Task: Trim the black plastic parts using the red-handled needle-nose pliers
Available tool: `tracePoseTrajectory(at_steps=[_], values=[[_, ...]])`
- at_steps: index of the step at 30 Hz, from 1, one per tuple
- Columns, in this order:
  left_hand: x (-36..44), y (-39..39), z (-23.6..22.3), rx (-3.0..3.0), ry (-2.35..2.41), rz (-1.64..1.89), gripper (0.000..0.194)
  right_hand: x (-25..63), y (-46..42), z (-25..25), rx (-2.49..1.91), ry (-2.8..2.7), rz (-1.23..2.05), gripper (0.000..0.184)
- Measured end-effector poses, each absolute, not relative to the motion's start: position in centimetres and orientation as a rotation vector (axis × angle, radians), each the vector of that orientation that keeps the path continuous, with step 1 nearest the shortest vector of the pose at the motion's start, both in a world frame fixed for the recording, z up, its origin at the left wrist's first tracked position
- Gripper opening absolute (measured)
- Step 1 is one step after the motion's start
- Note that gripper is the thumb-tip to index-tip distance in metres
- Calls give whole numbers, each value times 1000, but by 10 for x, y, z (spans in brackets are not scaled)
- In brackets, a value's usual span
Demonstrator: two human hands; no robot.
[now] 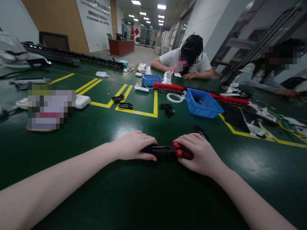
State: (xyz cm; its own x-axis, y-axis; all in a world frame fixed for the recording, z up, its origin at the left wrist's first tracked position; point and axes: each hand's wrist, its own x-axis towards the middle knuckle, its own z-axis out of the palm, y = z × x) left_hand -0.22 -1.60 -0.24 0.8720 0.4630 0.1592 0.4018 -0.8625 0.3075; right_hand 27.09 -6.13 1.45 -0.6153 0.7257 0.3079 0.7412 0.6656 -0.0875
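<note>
My right hand (198, 153) is closed round the red and black handles of a pair of pliers (166, 149), whose jaws point left. In my left hand (135, 146) a black part (149, 149) is pinched between thumb and fingers, and the plier jaws meet it. Most of that part is covered by my fingers, so its kind does not show. Just beyond my right hand lies a slim black piece (201, 131). Farther off on the green table (148, 191) are similar black parts (125, 105), with a round black piece (169, 112) to their right.
A blue bin (203, 103) with dark items stands at the right, near a white tape ring (174, 97) and a long red strip (168, 87). A smaller blue bin (151, 80) sits farther back. Two people sit across the table. A white box (82, 101) is at left.
</note>
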Motion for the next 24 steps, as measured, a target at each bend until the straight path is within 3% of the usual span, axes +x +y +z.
tracePoseTrajectory(at_steps=[24], values=[[-3,-16,-2,2787,687,306,40,266,-67,15,-1096,-2616,-213,21]])
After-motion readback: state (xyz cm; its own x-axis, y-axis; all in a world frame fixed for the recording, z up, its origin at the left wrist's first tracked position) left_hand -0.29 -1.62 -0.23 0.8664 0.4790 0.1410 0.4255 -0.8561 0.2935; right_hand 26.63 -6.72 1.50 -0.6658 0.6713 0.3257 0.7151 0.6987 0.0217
